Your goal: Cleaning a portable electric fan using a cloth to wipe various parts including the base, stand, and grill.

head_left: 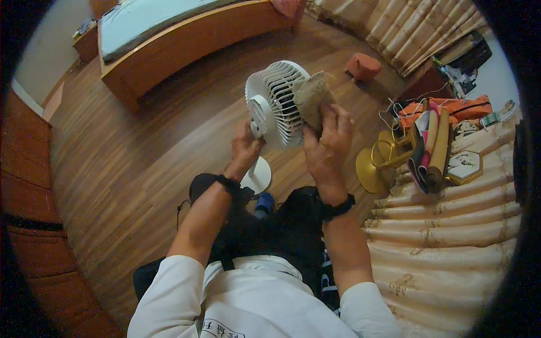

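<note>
Mid-wipe: right hand (327, 143) pinches brown cloth (313, 96) vs white fan (276, 101) grille — left hand (245, 149) clasps fan's back. Next: fresh slats, firm hold.

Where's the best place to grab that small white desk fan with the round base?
Probably the slim white stem under the small white desk fan, from its rear left side, where the left hand already is. The slatted grille offers no firm grip, and the right hand presses a brown cloth there.

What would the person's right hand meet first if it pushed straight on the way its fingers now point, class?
The right hand already presses a brownish cloth against the white fan, so pushing on would most likely drive the cloth into the ribbed grille; depth is hard to judge.
</note>
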